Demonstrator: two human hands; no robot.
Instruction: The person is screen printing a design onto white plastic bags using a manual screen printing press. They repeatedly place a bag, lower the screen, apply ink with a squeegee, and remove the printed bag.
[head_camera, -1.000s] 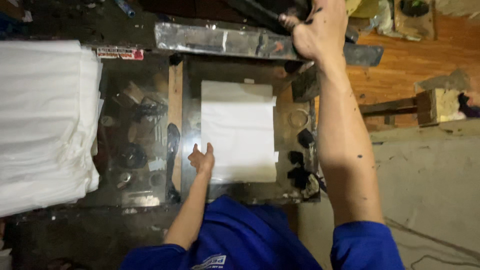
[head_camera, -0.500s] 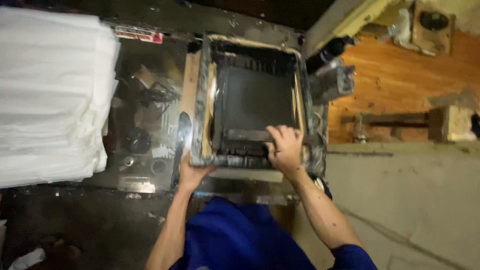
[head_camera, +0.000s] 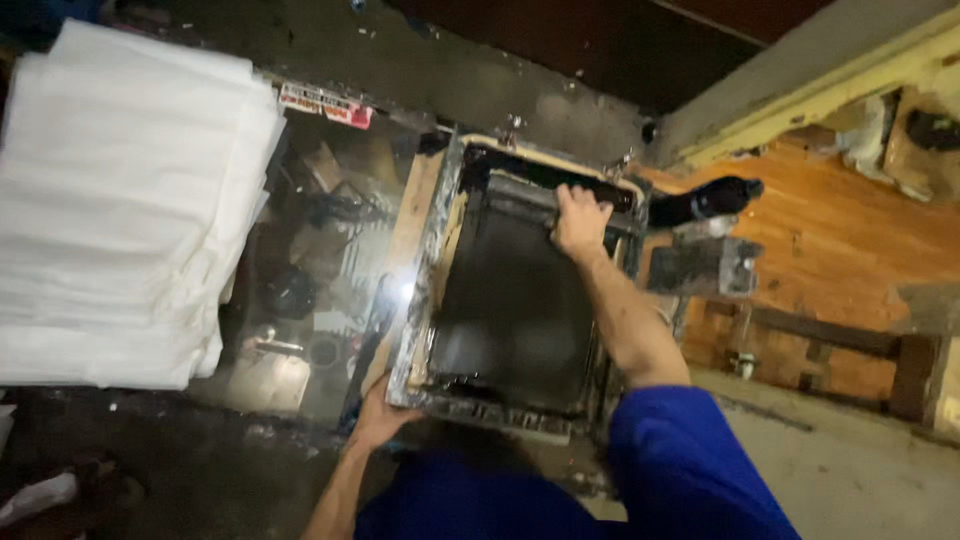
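At the far left I see one tall stack of white sheets (head_camera: 120, 210), too many to count, piled on the dark bench. Just right of it lies one glass panel (head_camera: 320, 290) set into the bench top, with clutter showing dimly beneath it and one red-and-white label (head_camera: 325, 104) at its far edge.

My left hand (head_camera: 380, 418) sits at the near left corner of the one printing screen frame (head_camera: 425, 300); the fingers press against the frame's underside edge, but I cannot tell whether they curl round it. The frame lies flat on the bench, right of the glass, its mesh black with ink.

My right hand (head_camera: 580, 220) is at the far end of the frame, fingers closed over the one dark squeegee (head_camera: 530, 195) that lies across the mesh. Both of my sleeves are blue.

Right of the frame stands one grey block (head_camera: 705, 268), with one black ink-stained object (head_camera: 715, 198) just behind it. Beyond them is an orange wooden surface (head_camera: 830, 250).
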